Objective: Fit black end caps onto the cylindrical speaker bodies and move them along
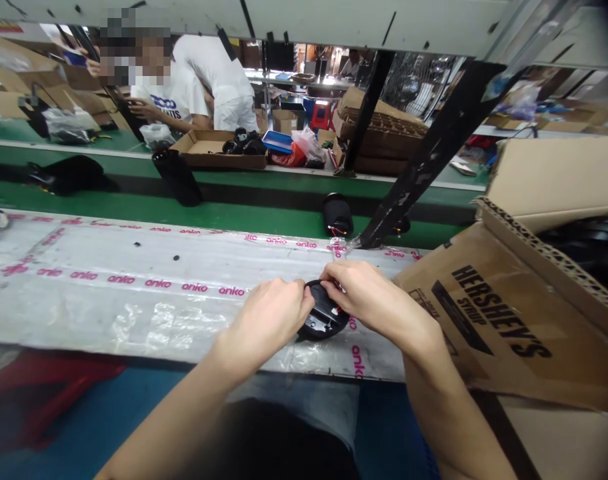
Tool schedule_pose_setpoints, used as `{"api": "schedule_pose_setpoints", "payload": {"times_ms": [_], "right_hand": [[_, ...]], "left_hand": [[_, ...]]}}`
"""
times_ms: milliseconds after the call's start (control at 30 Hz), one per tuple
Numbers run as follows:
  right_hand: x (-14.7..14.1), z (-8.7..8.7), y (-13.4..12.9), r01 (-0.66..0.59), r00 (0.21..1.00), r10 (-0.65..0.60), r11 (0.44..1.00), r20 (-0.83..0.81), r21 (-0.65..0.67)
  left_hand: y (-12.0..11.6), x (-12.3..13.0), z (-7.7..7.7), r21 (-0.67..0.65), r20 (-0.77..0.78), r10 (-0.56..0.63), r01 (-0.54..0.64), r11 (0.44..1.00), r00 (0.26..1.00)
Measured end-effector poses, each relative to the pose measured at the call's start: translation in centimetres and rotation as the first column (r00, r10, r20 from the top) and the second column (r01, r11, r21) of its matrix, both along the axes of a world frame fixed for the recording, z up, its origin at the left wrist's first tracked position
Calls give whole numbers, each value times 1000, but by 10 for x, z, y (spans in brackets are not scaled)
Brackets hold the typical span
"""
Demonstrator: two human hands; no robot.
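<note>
A round black plastic part (325, 317) rests on the taped work surface in front of me, its inner side facing up with a small white connector and a bit of red wire. My left hand (277, 308) pinches its left rim, fingers curled in. At its upper right edge, my right hand (357, 285) grips with bent fingers, close to the wire. Both sets of fingertips partly cover the part, so its far rim is hidden in places.
The work surface (119, 313) carries pink-lettered tape. Behind it, a green conveyor (244, 212) bears black cylinders (338, 215). A slanted black post (427, 157) and a Hershey's cardboard box (504, 313) stand at the right. Across the line are co-workers in white shirts (221, 77) and an open carton (219, 157).
</note>
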State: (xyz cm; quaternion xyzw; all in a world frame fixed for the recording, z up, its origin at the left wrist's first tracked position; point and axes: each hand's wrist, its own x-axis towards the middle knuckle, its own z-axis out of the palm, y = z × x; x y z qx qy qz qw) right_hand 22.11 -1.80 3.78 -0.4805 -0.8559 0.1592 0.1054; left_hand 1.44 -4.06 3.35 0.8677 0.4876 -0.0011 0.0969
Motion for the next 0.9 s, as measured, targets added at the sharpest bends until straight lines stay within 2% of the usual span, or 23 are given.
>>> {"api": "schedule_pose_setpoints", "payload": {"times_ms": [200,367,467,600,700,800,867,900], "right_hand": [[-4,9,2,-17,1000,17,998,-15,-56],[-2,10,0,-21,999,18,996,-35,-90],[-2,8,-1,-10,998,5,997,-63,-82],[-4,-3,-1,29,984,-42,997,-175,-74],[-1,-19,-6,119,923,-139,990,-359,-77],[13,-28,-28,251,790,-241,966,-564,-60],[30,-20,-57,251,787,-222,968,-575,-30],[40,-12,-76,186,824,-173,982,-540,-30]], "left_hand": [[-1,1,1,-85,92,164,-157,984,982],[-2,-8,-2,-163,177,195,-167,972,965],[-5,-3,-5,-203,172,227,-191,960,959],[-10,8,-6,-216,99,297,-271,938,950],[-12,4,-8,-239,181,297,-251,938,938],[-13,-12,-26,-280,423,233,-119,953,876],[-10,-20,-49,-257,575,165,-15,966,802],[-8,-21,-62,-243,639,143,22,970,755]]}}
